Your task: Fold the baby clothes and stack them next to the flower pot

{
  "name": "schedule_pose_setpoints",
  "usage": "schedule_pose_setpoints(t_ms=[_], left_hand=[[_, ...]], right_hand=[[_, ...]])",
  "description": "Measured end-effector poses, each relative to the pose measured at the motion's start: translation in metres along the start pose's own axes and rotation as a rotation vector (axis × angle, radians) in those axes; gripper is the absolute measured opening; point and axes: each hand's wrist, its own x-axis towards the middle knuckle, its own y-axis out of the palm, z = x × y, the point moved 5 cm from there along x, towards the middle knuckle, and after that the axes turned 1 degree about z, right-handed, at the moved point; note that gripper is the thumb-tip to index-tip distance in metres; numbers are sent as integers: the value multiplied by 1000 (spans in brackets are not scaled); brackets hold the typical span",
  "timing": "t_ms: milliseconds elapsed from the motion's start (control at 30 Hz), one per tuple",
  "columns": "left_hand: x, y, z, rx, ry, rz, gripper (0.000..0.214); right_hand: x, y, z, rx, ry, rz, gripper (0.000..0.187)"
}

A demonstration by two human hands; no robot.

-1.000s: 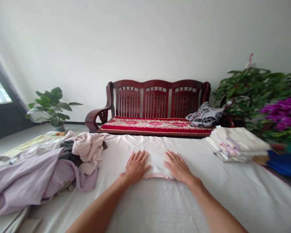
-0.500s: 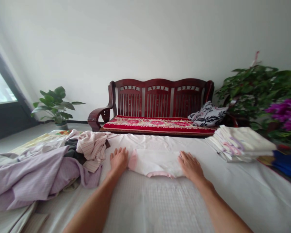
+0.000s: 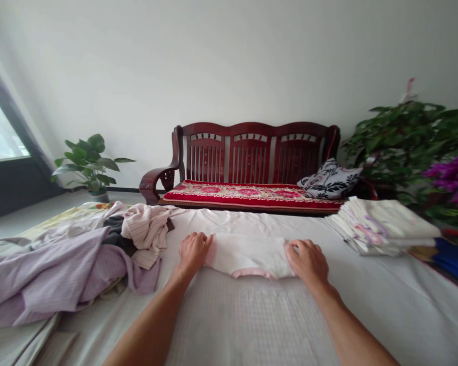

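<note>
A folded white shirt (image 3: 248, 254) with pink trim lies flat on the white sheet in front of me. Its curved pink neckline edge faces me. At the shirt's far left corner, my left hand (image 3: 194, 250) is closed, thumb and fingers pinching the cloth. My right hand (image 3: 309, 259) grips the far right corner the same way, its fingers curled in. Both hands rest low, and the shirt still lies on the sheet (image 3: 229, 320).
Left of my arm is a loose heap of clothes, with a lilac garment (image 3: 53, 274) and a striped one (image 3: 145, 226). A stack of folded clothes (image 3: 397, 223) stands at the right, beside blue cloth (image 3: 456, 259). Behind is a wooden bench (image 3: 252, 157).
Both hands went from lying flat and spread at the shirt's sides to pinching its far corners. The left hand shifted slightly right onto the shirt.
</note>
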Motion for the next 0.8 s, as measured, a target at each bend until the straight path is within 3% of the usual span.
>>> schedule_pose_setpoints(t_ms=[433,633,800], left_hand=[[15,29,8,-245,-116,196,48],[20,36,11,-353,-103,174,42],[14,33,9,-273,-106,165,44]], right_hand=[[0,1,-8,60,230,312,58],[0,1,-5,191,262,352,39],[1,4,-9,236,287,345,38]])
